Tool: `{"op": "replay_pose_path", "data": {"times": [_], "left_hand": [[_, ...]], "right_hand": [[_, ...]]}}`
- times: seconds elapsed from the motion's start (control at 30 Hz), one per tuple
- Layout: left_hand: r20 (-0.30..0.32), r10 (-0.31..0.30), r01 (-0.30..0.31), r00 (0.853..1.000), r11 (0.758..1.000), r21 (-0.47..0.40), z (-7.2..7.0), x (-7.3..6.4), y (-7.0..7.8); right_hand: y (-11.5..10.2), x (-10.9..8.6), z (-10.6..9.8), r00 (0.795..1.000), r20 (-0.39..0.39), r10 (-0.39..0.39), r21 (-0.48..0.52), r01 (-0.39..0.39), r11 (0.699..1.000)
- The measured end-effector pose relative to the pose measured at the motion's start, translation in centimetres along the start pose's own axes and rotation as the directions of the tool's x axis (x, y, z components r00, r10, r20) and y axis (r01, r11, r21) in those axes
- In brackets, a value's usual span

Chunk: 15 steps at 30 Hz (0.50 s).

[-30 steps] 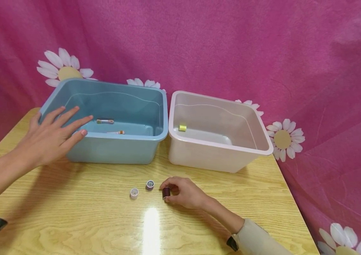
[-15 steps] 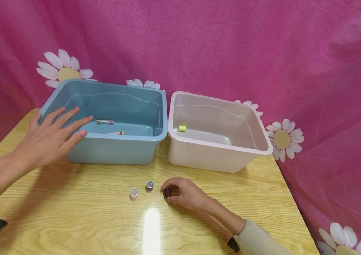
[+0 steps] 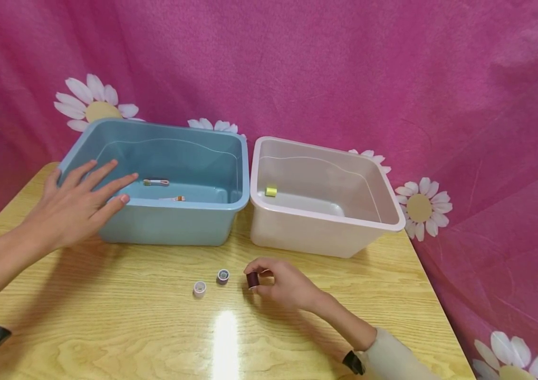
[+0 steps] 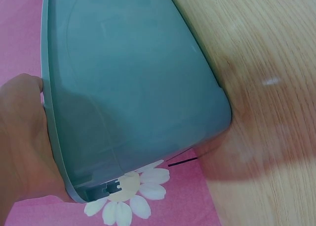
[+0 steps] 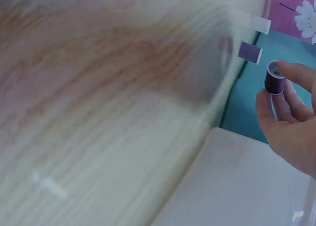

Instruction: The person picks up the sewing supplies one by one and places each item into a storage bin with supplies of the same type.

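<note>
My right hand (image 3: 284,283) pinches a dark maroon thread spool (image 3: 252,280) between thumb and fingers, low over the table in front of the pale bin. In the right wrist view the same spool (image 5: 274,78) shows its white rim, held at the fingertips. To its left stand a purple-grey thread spool (image 3: 223,276) and a white thread spool (image 3: 200,288). My left hand (image 3: 76,206) rests at the front left rim of the blue bin (image 3: 169,224), fingers spread and straight over the opening.
Inside the blue bin lie a small bundle of thread (image 3: 156,182) and a small item with an orange-brown band (image 3: 178,198). A yellow thread spool (image 3: 271,190) lies in the pale pinkish bin (image 3: 307,232). A pink flowered cloth (image 3: 297,63) hangs behind the wooden table (image 3: 145,327).
My right hand has lifted the maroon spool slightly and moved it a little right and toward the bins. The left hand has stayed in place.
</note>
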<state>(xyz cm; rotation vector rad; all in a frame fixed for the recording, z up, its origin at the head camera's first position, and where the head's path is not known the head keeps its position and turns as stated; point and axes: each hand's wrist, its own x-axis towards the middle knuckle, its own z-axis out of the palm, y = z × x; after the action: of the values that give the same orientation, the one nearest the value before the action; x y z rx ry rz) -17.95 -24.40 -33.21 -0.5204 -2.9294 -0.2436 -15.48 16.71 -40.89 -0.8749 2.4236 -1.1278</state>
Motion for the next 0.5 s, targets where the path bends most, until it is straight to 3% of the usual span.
{"op": "replay_pose_path", "data": {"times": [0.5], "left_hand": [[-0.009,0.003,-0.003,1.0,1.0,-0.005,0.0,0.0,0.0]], "right_hand": [[-2.5,-0.8,-2.6,0.991,-0.09,-0.095,0.027,0.098,0.995]]}}
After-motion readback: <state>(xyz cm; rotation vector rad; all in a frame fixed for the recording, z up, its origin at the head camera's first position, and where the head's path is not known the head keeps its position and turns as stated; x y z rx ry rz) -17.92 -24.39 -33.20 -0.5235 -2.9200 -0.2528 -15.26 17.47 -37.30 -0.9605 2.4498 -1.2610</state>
